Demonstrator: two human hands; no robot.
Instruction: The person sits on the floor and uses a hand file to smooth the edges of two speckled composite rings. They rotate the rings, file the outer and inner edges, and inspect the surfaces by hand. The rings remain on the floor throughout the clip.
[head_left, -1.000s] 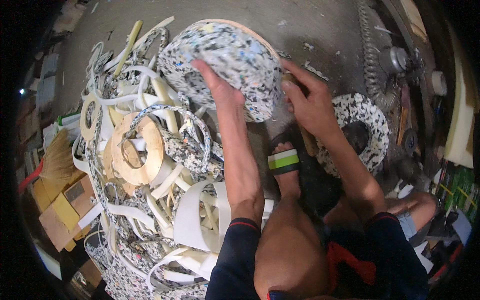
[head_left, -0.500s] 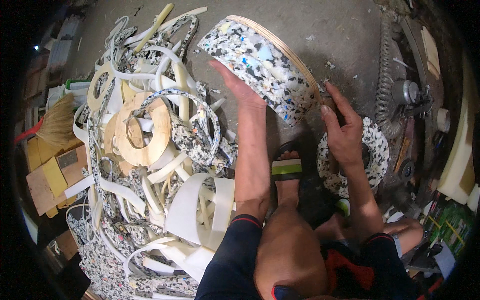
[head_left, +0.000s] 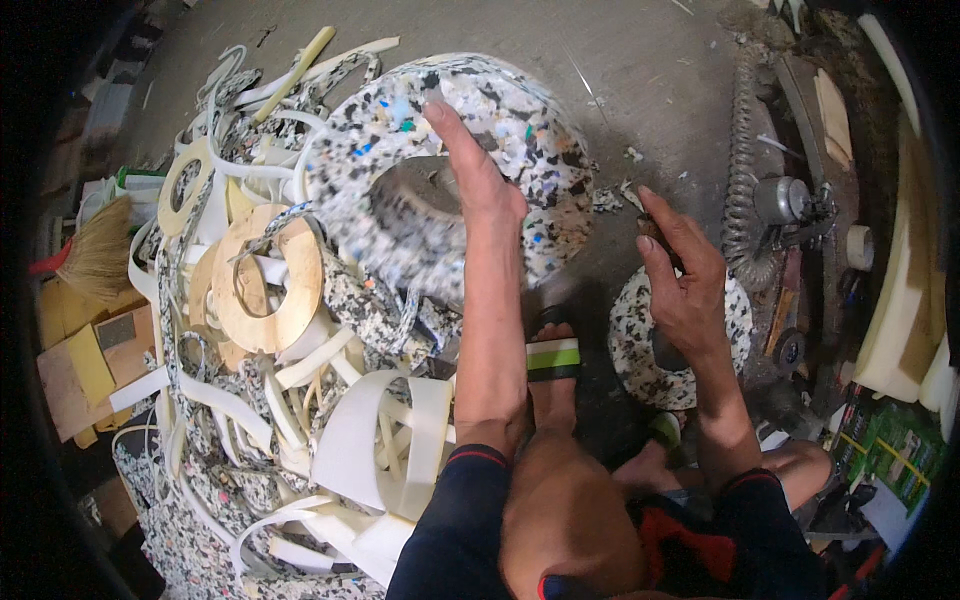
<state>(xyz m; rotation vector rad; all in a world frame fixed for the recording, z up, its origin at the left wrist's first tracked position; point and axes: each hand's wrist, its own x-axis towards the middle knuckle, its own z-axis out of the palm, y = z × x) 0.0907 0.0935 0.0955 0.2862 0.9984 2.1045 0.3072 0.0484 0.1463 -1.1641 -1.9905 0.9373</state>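
A thick speckled foam ring (head_left: pixel 548 150), white, black and grey with blue and green flecks, is held up in front of me with its flat face and central hole turned my way. My left hand (head_left: pixel 485 185) grips it; the thumb lies along the face near the hole and the other fingers are hidden. The ring is partly smeared by motion. Right of it, apart from the ring, my right hand (head_left: pixel 692 285) has thumb and fingers curled toward each other around something small and dark. A second speckled foam ring (head_left: pixel 735 325) lies on the floor beneath my right hand.
A heap of white and speckled foam offcuts (head_left: pixel 285 410) spreads over the left, with a pale wooden ring (head_left: pixel 300 270) on it. Farther left is a straw broom (head_left: pixel 98 250). On the right lie a coiled hose (head_left: pixel 740 180) and a long cream foam piece (head_left: pixel 895 310).
The foam ring has swung left and turned from its edge to its flat face, in my left hand. My right hand has come away from its rim, keeping nearly the same place.
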